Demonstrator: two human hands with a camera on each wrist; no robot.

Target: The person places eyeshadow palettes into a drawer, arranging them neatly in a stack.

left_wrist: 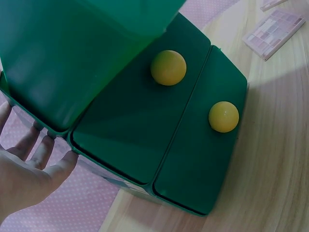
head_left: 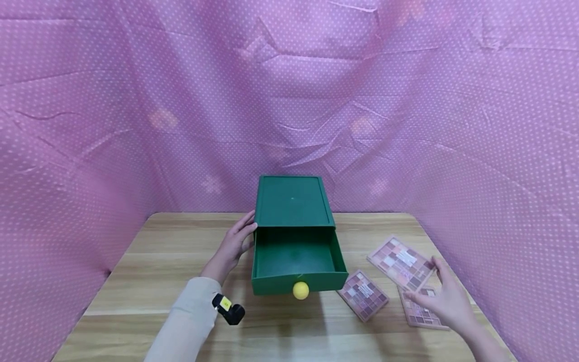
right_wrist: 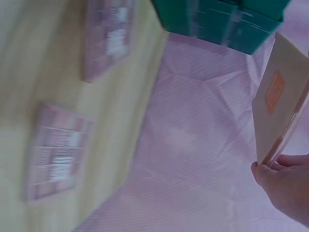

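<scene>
A green drawer cabinet (head_left: 293, 201) stands on the table with its top drawer (head_left: 276, 284) pulled out; nothing shows inside the drawer. My left hand (head_left: 231, 249) rests against the cabinet's left side, its fingers extended along the edge in the left wrist view. To the right, my right hand (head_left: 445, 296) grips an eyeshadow palette (head_left: 400, 261) by its edge, raised above the table. The right wrist view shows that palette's pale back with an orange label (right_wrist: 275, 93). Below it, partly covered by palette and hand, lies another eyeshadow palette (head_left: 425, 319).
A further eyeshadow palette (head_left: 363, 296) lies at the right of the drawer front. Yellow round knobs (left_wrist: 168, 67) sit on the drawers; the two lower drawers (left_wrist: 193, 164) are closed. Pink dotted cloth (head_left: 289, 100) hangs behind and beside the wooden table (head_left: 149, 281).
</scene>
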